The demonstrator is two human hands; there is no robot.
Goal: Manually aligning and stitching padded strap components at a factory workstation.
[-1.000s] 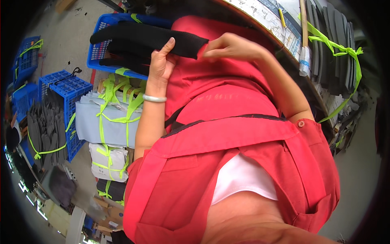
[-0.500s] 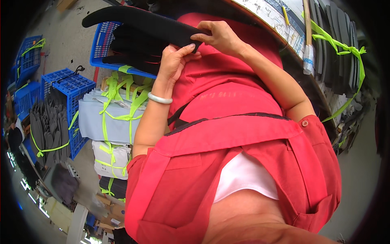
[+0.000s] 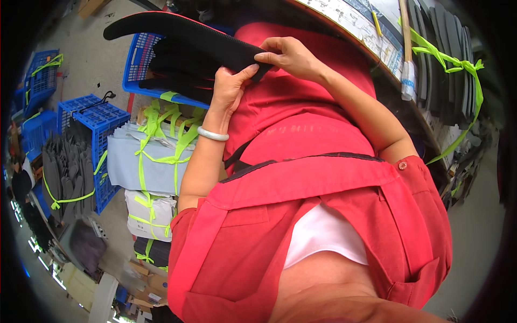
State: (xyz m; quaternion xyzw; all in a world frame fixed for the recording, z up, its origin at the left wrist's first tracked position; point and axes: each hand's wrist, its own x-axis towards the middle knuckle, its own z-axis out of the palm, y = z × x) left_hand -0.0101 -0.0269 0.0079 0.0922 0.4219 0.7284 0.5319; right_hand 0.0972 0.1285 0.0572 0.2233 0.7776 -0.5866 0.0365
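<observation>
A long, curved black insole (image 3: 177,36) with a finely dotted face and a thin red edge reaches leftward from my hands. My left hand (image 3: 230,89) grips its right end from below, thumb laid on the dotted face. My right hand (image 3: 291,55) pinches the same end from the right, thumb on top and fingers bent behind it. Some of the fingertips are hidden by the insole. Under its left part, a blue plastic basket (image 3: 132,67) holds more black pieces (image 3: 175,62), some edged in red.
A workbench (image 3: 344,27) runs along the upper right, with a yellow pen-like tool (image 3: 377,24) and tied grey strips (image 3: 444,59). At left stand a blue crate (image 3: 102,121), bundled grey insole-like pieces (image 3: 67,169) and a tied stack of pale sheets (image 3: 145,161).
The insole has turned slightly, so a red edge now shows along its top. Both hands sit slightly lower in view and keep hold of its right end.
</observation>
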